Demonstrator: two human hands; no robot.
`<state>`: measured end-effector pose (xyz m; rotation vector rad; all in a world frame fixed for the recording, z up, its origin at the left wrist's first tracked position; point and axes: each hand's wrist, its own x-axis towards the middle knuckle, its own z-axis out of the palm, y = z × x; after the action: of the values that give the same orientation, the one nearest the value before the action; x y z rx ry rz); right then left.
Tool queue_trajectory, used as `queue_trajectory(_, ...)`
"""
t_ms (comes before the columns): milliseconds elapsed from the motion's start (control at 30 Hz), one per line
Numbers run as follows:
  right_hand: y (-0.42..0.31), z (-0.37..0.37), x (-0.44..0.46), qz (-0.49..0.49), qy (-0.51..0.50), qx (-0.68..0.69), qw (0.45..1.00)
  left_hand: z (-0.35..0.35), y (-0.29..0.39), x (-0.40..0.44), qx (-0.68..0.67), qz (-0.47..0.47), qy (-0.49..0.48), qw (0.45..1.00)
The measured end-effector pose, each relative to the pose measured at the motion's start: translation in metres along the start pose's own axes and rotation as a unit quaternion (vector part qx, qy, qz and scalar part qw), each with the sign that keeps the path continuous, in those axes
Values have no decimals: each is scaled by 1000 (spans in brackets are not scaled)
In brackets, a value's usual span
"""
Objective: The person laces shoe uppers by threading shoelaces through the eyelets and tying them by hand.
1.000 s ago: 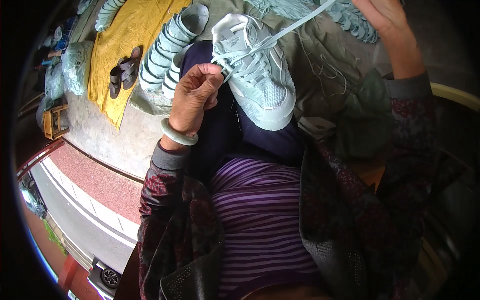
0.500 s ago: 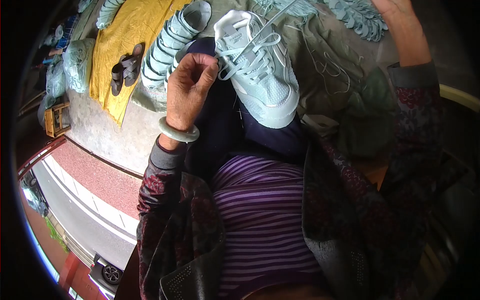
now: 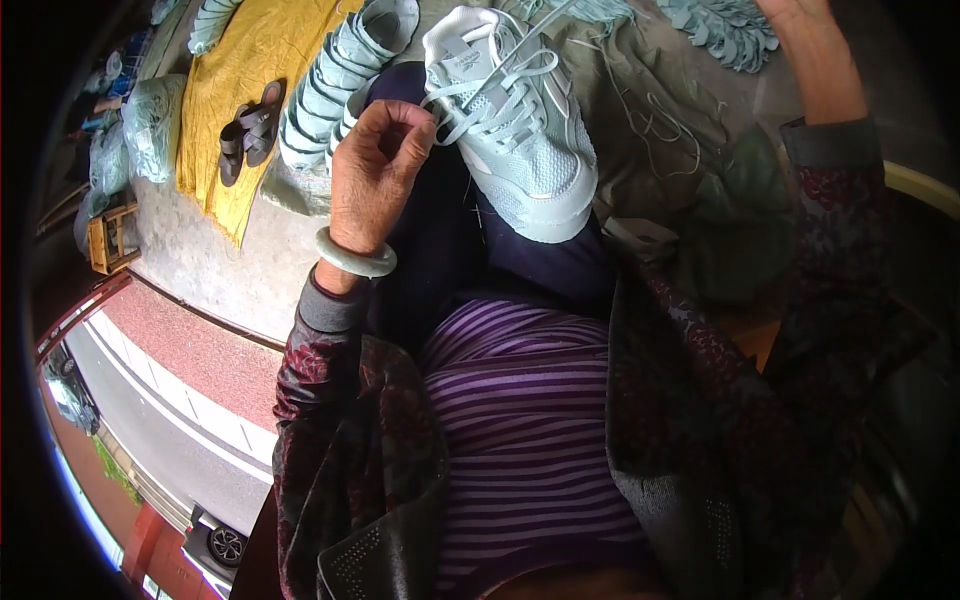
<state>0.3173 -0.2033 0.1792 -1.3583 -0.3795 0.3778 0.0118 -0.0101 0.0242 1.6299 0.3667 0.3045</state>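
Looks like lace-pulling on the shoe (image 3: 545, 190), toe toward the person on the dark trousers (image 3: 545, 268). Left hand (image 3: 365, 190) has the lace (image 3: 515, 97) pinched, fingertips together; right hand (image 3: 805, 30) is cropped, can't tell its grip. Pulling calls for steady tension; loose loops could snag. Sandals (image 3: 262, 135) sit off left.

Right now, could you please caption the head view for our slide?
Left hand at the laces of a pale blue sneaker, right hand at top edge.
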Motion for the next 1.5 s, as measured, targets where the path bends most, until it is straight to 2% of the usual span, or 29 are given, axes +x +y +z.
queue_trajectory(267, 2, -3, 0, -6, 4, -10, 1000, 7, 9, -10, 21, 12, 16, 1000)
queue_trajectory(467, 11, -7, 11, 1, 13, -14, 1000, 15, 13, -18, 78, 37, -11, 996)
queue_trajectory(567, 20, -27, 13, -39, -73, 14, 996, 25, 16, -28, 123, 78, -21, 989)
queue_trajectory(667, 15, -23, 7, -33, -79, 21, 996, 29, 18, -33, 150, 103, -29, 983)
queue_trajectory(767, 8, -12, 0, 6, 6, -4, 1000, 29, 15, -34, 166, 123, -35, 978)
queue_trajectory(1500, 15, -15, 6, 26, -2, -1, 1000, 25, 9, -23, 167, 121, -44, 977)
